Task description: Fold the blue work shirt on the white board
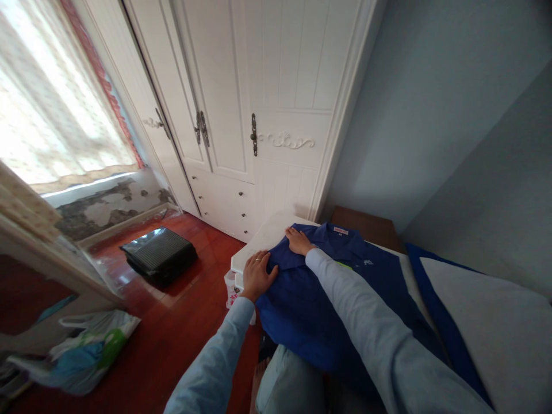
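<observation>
A blue collared shirt lies spread over a white table, its lower part hanging off the near edge. Its collar, with a small label, faces the wardrobe, and a small light logo shows on the chest. My left hand, with a ring on one finger, rests at the shirt's left edge, fingers stretched out and thumb apart. Flat on the cloth near the shoulder lies my right hand, fingers extended. My right forearm crosses over the shirt and hides part of it.
A white wardrobe with drawers stands behind the table. On the red floor lie a black suitcase and a plastic bag. A brown box-like piece sits by the wall. White and blue material lies at right.
</observation>
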Demonstrator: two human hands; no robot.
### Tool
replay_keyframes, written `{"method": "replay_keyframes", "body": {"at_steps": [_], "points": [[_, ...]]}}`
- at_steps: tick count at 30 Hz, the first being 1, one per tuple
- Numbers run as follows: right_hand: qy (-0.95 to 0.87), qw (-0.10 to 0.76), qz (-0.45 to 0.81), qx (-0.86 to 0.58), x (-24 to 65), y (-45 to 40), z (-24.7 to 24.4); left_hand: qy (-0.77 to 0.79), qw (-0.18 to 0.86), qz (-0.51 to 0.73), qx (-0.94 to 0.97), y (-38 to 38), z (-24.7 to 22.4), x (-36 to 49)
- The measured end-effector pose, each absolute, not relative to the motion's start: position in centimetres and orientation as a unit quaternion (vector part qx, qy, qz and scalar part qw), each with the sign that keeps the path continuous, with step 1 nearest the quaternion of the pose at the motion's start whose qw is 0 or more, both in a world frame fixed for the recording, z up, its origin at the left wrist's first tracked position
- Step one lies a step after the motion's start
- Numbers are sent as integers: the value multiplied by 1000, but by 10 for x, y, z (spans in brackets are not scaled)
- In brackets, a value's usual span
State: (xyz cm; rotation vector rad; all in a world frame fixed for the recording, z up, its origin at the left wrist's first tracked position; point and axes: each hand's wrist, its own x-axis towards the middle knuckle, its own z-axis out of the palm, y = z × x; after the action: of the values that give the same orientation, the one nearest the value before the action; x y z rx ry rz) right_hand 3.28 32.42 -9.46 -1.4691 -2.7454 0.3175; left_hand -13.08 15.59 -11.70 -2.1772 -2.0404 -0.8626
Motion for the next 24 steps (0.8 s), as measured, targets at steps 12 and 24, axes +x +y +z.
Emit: {"method": "replay_keyframes", "body": {"at_steps": [12,24], "points": [[-923,83,108,-361,75,257,-67,-657,11,-230,-718,158,-112,-133],[-666,349,527,-396,220,2,-83,-785,-19,-525,-328,101,-169,-157]]}}
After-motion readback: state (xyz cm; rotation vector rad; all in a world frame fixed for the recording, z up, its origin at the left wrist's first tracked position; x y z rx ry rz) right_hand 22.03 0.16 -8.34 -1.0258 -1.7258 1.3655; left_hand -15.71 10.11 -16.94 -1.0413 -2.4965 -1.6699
